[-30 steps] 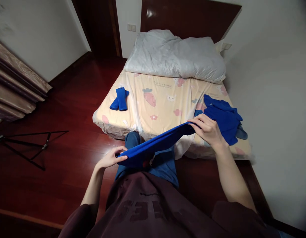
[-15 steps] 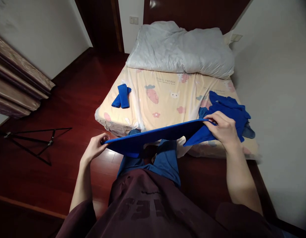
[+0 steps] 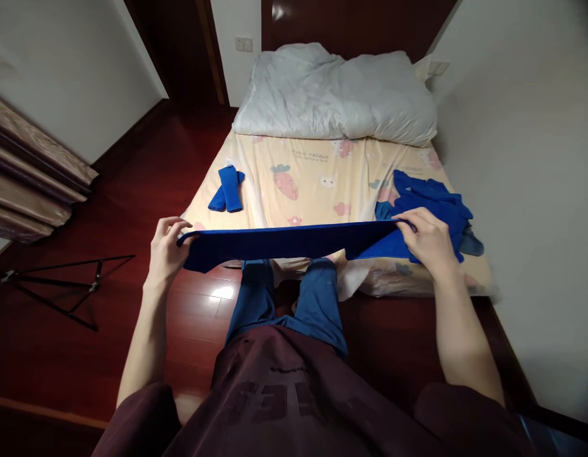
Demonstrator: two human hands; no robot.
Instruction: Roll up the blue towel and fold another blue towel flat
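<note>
Since the earlier frame both hands rise and spread, so the blue cloth [image 3: 289,241] is now stretched flat above the bed [image 3: 322,184] edge. My left hand [image 3: 164,251] and right hand [image 3: 430,241] pinch its ends; I judge it soft, light, best held at corners.

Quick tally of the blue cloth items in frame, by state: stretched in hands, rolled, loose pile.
Stretched between left hand and right hand: 1, the blue towel
Rolled on the bed: 2, the rolled blue towels
Loose pile: 1 heap, the blue pile; pieces inside cannot be counted
Total: 4, counting the heap as one
</note>
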